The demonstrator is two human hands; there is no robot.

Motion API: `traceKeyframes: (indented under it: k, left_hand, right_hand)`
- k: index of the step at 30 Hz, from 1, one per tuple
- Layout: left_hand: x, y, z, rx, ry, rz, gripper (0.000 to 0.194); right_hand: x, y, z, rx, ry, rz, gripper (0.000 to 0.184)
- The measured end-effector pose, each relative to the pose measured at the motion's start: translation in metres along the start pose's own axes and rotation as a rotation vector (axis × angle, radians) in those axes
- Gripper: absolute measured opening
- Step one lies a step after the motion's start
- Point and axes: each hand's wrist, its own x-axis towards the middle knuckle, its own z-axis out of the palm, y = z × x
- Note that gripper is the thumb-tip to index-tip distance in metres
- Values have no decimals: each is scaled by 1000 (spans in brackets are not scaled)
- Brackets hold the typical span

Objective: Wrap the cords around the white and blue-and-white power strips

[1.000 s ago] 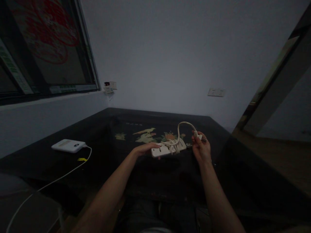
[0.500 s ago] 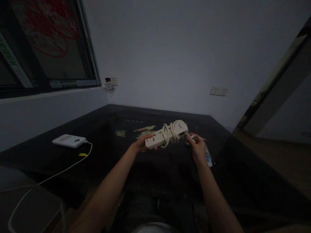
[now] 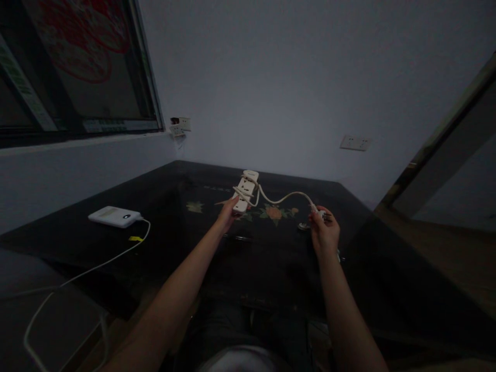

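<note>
Fingers of the left hand (image 3: 228, 213) are clamped on the near end of a white power strip (image 3: 245, 184), which is held over the dark table (image 3: 263, 268) and points away from the person. Those of the right hand (image 3: 325, 237), well apart to the right, pinch the plug (image 3: 321, 213), prongs facing right. Through the head camera I see what has just changed: the strip has swung from crosswise to lengthwise, and a longer run of cord (image 3: 301, 192) now curves slackly between the hands. Loops still cross the strip, so I judge the cord only partly unwound.
</note>
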Motion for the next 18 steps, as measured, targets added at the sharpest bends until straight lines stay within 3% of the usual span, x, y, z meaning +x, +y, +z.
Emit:
traceKeyframes:
  k: [8,18]
  left_hand:
    - [5,-14,-6,232,-33,-56,31]
    - [-24,-2,8,431,-497,-376,22]
  right_hand:
    - [-7,-14,5,212,-170,8,35]
    - [0,-21,-4,345,-120,-55,33]
